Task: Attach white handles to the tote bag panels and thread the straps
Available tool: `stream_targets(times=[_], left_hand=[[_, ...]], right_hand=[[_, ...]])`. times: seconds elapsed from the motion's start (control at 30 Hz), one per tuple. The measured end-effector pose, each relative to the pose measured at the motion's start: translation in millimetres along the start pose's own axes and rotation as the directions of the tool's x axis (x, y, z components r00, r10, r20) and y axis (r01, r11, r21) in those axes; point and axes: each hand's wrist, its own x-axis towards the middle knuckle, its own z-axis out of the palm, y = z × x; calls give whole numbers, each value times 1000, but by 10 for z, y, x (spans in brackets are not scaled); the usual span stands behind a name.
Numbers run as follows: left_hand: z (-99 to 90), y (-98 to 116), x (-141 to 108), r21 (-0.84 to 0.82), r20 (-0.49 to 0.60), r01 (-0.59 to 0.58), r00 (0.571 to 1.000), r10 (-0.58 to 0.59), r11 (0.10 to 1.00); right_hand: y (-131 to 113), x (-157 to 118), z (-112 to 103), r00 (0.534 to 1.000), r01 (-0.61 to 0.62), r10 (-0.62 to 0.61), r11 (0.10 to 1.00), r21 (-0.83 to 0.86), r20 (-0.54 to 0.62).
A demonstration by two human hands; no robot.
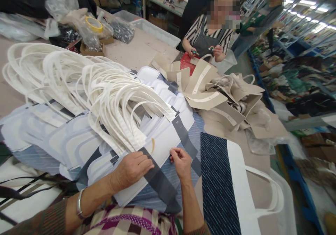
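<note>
A white bag panel [160, 140] with a small gold curved mark lies in front of me, crossed by dark grey strips. My left hand [134, 169] is closed over the panel's near side, where a dark grey strip [160, 180] meets the foot of a white handle. At the panel's right edge my right hand [181, 162] is closed in a pinch; whatever its fingertips hold is too small or hidden to make out. Loops of white handles [112, 98] spread over the stacked bag panels [63, 137] to the left.
A dark blue striped bag [217, 182] with white handles lies to my right. Beyond it are piled beige bag pieces [204, 84]. Across the table a person in a striped shirt [210, 39] works with small items. Plastic bags and yellow tape [93, 24] sit back left.
</note>
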Motion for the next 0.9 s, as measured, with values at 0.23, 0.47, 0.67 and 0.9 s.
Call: stream_targets(times=[0.23,0.47,0.67,0.9], left_hand=[[39,-36,-3,-21,13,-8,1000,8,1000],[-371,166,-149,-250,-24,57,998,-65,967],[-721,272,-569,-365,-8,464,865,-501,807],[-755,318,-710,-435,86,660,707,-702,612]], right_hand=[[90,152,-136,995,-93,86,984,-149,-52],[-120,-23,-246,986,73,-101,976,-204,-129],[-746,-436,601,779,621,-570,643,-448,263],[-874,-446,1167,760,586,-549,350,-730,347]])
